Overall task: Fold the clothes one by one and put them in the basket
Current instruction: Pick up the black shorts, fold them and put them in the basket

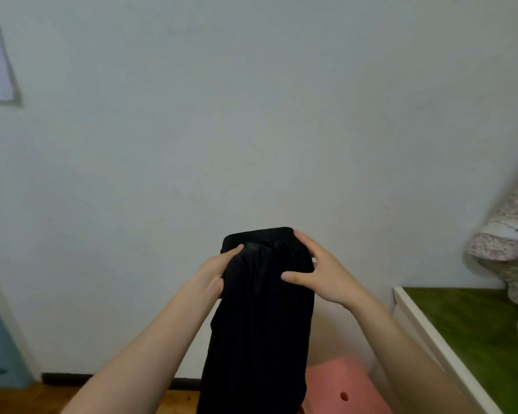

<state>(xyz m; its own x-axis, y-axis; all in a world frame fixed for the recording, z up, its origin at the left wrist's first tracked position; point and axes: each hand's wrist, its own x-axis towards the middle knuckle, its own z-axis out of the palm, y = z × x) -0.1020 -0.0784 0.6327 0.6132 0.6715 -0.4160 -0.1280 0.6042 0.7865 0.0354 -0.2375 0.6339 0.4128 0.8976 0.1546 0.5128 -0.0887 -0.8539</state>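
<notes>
the left hand (214, 274) grips the left edge of a black garment (260, 324), thumb on the front and fingers curled behind; the right hand (320, 273) pinches the right edge, thumb pressed on the cloth; the garment hangs in the air before a pale wall (251, 115), above a pink plastic object (338, 383); a green-topped surface (467, 330) with floral fabric (509, 234) stands to the right

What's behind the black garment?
Behind the black garment: pale wall, dark baseboard, a pink stool partly covered by it. Anything directly behind the cloth is hidden.
</notes>
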